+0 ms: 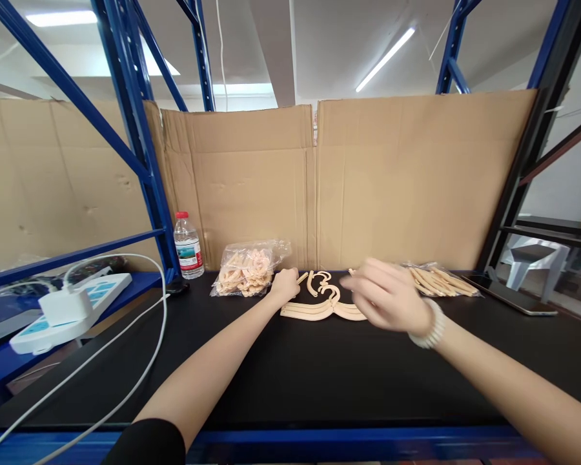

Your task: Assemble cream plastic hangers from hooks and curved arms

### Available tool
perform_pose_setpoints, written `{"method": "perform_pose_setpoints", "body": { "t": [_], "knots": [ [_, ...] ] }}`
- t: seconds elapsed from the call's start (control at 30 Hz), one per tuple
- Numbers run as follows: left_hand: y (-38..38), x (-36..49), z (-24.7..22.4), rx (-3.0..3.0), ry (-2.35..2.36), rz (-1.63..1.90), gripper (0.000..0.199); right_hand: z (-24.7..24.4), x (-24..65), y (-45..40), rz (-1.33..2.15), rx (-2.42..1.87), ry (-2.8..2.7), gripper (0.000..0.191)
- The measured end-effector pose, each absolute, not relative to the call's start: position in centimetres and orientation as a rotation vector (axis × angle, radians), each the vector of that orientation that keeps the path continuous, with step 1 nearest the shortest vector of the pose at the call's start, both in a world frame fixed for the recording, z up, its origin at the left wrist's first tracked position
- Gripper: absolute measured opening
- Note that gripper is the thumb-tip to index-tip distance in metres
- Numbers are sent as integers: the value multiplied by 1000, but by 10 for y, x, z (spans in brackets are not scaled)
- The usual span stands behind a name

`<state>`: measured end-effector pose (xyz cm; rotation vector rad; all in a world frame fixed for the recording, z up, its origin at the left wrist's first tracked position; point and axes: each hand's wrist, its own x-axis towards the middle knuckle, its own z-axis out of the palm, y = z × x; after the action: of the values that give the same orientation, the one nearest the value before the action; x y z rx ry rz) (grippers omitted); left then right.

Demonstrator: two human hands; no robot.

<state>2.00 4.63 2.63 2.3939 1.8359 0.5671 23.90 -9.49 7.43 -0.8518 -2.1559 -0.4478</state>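
My left hand (285, 287) is closed beside a clear bag of beige curved pieces (244, 268), with a short beige stick (302, 278) showing at its fingertips. On the black tabletop lie beige hanger parts (307, 311): long arms nested in two fans that meet at the middle, with curled hooks (335, 294) rising above them. Another loose curved piece (312, 284) rests behind. Over the right end of these parts hovers my right hand (390, 294), its fingers bent and smeared by motion; whether it holds anything does not show. A beaded bracelet (433, 326) circles that wrist.
A bag of beige sticks (445, 282) lies behind my right hand, near a dark phone (510, 296). A water bottle (188, 247) stands at the back left. White cables run from a power strip (84, 307). Cardboard panels (407, 181) wall the back.
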Motion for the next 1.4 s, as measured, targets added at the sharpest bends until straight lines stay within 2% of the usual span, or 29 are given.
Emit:
{"method": "perform_pose_setpoints", "body": {
  "t": [0.13, 0.27, 0.4, 0.57, 0.77, 0.87, 0.93, 1.17, 1.3, 1.4],
  "knots": [
    [47, 16, 32, 2262, 1809, 687, 33, 78, 242, -9, -110, -1220, -2490, 30],
    [48, 15, 37, 2055, 1724, 848, 31, 59, 238, 60, -29, -1297, -2590, 35],
    [46, 23, 39, 1774, 1563, 992, 22, 40, 225, 78, -22, -1277, -2655, 34],
    [39, 30, 46, 1462, 1310, 1097, 12, 29, 220, 81, 9, -1224, -2563, 20],
    [30, 29, 59, 1263, 1121, 1151, 13, 29, 230, 78, 133, -1139, -2188, 20],
    [21, 30, 63, 1230, 1056, 1092, 9, 34, 235, 69, 236, -1108, -1916, 14],
    [11, 31, 63, 1229, 1021, 1012, 9, 35, 238, 59, 359, -1093, -1774, 17],
    [-44, 21, 44, 1361, 904, 899, 27, 30, 242, -2, 791, -1044, -1512, 12],
    [-64, 12, 24, 1519, 769, 862, 40, 28, 239, -44, 1107, -930, -1358, 19],
    [-69, 11, 13, 1511, 721, 901, 44, 30, 234, -64, 1251, -870, -1278, 17]
  ]
}}
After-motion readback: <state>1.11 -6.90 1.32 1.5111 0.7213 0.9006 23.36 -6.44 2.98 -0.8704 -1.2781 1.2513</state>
